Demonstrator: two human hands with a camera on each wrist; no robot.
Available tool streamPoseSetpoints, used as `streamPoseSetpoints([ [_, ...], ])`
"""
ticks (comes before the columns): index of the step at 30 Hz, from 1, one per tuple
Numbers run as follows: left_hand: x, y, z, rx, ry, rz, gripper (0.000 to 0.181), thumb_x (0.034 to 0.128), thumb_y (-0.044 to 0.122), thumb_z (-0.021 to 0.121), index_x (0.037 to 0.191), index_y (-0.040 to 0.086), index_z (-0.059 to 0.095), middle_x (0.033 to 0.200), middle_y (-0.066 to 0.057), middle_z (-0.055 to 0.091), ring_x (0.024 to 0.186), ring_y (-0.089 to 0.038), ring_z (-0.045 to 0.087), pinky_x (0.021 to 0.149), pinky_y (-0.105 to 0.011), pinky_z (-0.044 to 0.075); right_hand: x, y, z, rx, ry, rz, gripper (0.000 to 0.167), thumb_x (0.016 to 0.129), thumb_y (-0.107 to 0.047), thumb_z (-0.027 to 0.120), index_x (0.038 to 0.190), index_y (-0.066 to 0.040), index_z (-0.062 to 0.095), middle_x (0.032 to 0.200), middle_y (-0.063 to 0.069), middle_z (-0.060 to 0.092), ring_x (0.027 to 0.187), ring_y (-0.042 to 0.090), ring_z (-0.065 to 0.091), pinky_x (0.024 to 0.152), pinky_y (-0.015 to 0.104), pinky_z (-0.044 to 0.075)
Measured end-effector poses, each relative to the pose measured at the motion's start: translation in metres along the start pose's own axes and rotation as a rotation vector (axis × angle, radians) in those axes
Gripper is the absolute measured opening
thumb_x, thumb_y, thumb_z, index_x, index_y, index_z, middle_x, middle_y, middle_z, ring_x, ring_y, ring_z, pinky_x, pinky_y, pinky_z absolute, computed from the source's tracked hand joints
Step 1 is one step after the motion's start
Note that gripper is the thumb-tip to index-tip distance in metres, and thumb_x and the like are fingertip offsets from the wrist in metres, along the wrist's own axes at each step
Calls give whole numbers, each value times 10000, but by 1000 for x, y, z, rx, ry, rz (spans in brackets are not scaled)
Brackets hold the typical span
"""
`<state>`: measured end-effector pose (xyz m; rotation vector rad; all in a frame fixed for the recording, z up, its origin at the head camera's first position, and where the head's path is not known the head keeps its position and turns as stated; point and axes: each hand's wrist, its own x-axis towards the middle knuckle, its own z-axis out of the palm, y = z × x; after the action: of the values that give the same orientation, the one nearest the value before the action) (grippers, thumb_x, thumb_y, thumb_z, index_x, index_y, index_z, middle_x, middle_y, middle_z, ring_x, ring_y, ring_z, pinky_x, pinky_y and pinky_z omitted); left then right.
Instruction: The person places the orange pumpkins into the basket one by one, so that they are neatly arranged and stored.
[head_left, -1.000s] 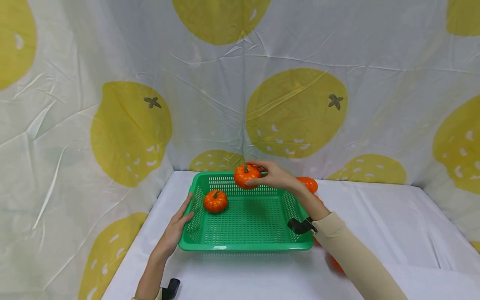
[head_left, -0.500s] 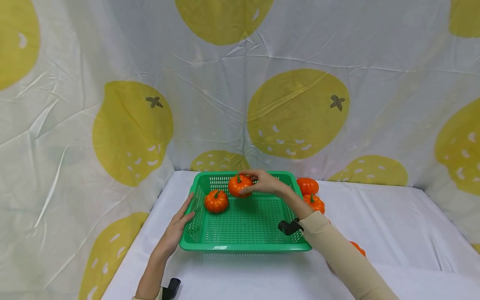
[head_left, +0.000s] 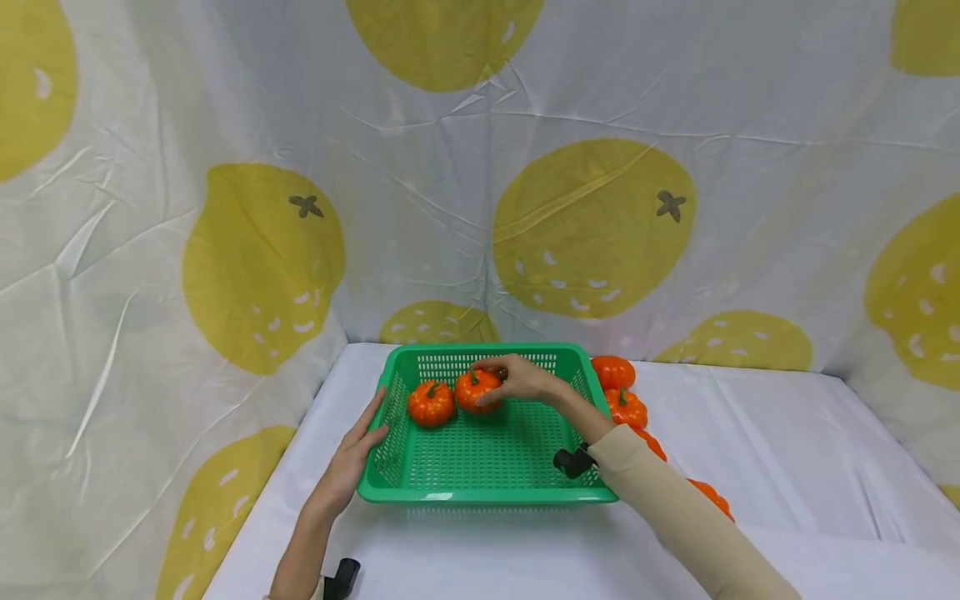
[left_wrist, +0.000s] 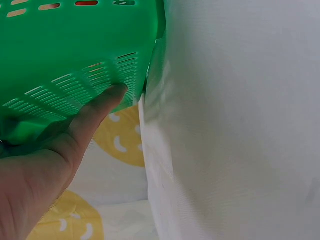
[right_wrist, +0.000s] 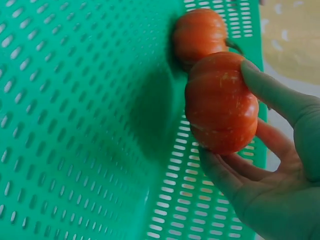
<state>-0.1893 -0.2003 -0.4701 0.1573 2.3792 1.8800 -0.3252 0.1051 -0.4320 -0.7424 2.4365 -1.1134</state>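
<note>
My right hand (head_left: 522, 379) holds a small orange pumpkin (head_left: 475, 390) with a green stem, low inside the green plastic basket (head_left: 487, 495). In the right wrist view the thumb and fingers grip the pumpkin (right_wrist: 222, 105) from both sides, with its shadow falling on the basket. Another pumpkin (head_left: 431, 405) sits inside by the left wall, close beside the held one. My left hand (head_left: 351, 462) rests against the basket's left side, fingers extended. One straight digit touches the slotted outer wall (left_wrist: 75, 95) in the left wrist view; its other fingers are mostly hidden there.
Several more pumpkins (head_left: 625, 408) lie along the right outside of the basket, one (head_left: 712, 498) partly behind the right sleeve. A white cloth covers the table (head_left: 780, 450). A lemon-print curtain (head_left: 420, 208) hangs behind and at the sides.
My right hand has lowered the pumpkin into the basket and slightly left, close to the other pumpkin. Pumpkins at the right have come into view from behind the arm. The left hand stays put.
</note>
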Motion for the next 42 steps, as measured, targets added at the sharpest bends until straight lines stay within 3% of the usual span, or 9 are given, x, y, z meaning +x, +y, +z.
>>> streamPoseSetpoints([
  [5, -1, -2, 0, 1, 3, -9, 590, 1117, 256, 388, 1667, 326, 185, 1763, 17, 63, 1635, -312, -39, 1287, -643, -5, 0, 2, 6, -17, -8, -3, 684, 885, -214, 834, 1491, -60, 556, 1527, 197, 545, 1376, 389, 542, 1118, 492, 491],
  [24, 1, 0, -2, 0, -3, -5, 590, 1120, 246, 378, 1669, 320, 176, 1763, 20, 64, 1634, -312, -39, 1290, -635, -2, 2, 8, 13, -39, -52, 27, 682, 851, -182, 865, 1466, -78, 588, 1446, 191, 591, 1235, 301, 605, 991, 387, 538],
  [31, 0, -2, 0, -5, 5, -4, 595, 1117, 236, 381, 1671, 310, 178, 1763, 3, 70, 1633, -322, -25, 1287, -643, 15, 1, 10, 12, -4, -69, 39, 680, 857, -147, 855, 1475, -76, 580, 1471, 207, 574, 1052, 199, 616, 798, 248, 491],
  [38, 0, -1, -1, -6, -2, -8, 591, 1119, 249, 379, 1670, 316, 176, 1763, 18, 66, 1635, -311, -30, 1292, -632, 6, -2, 9, 9, -13, -64, 28, 657, 866, -142, 846, 1466, -73, 590, 1518, 197, 555, 1190, 283, 642, 847, 263, 529],
  [42, 1, -1, -1, -6, -2, -6, 587, 1121, 253, 378, 1668, 322, 178, 1762, 30, 69, 1636, -304, -33, 1292, -630, 1, -2, 10, 9, -37, -56, 17, 645, 865, -146, 847, 1455, -60, 599, 1467, 195, 601, 1160, 279, 648, 831, 259, 519],
])
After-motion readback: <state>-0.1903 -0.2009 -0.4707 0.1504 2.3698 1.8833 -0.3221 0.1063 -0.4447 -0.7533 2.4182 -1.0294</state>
